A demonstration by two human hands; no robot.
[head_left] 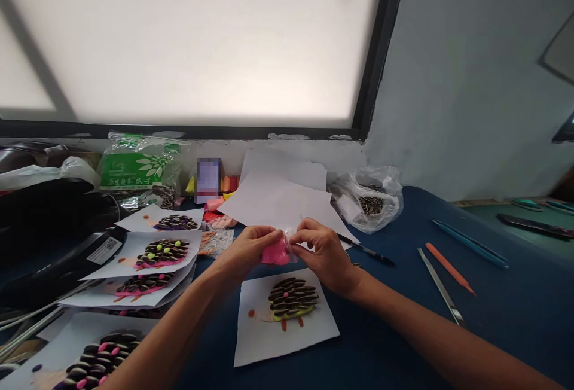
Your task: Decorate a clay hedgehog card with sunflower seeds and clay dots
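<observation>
Between my hands is a small clear packet of pink modelling clay [275, 252]. My left hand [244, 251] pinches the packet's left side between thumb and fingers. On the other side my right hand [323, 253] pinches its clear plastic edge. Just below them, a white paper card [255, 342] lies on the blue table. It bears a hedgehog [293, 300] with sunflower-seed spines, one pink dot on its back, a yellow-green lower edge and orange-brown feet.
Several finished seed-hedgehog cards [134, 258] are stacked at left. Behind are blank white sheets [280, 195], a green seed bag [134, 168] and a clear bag of seeds [372, 201]. A black pen [368, 250], orange tool [449, 267], metal tweezers [440, 285] and blue tool [470, 243] lie right.
</observation>
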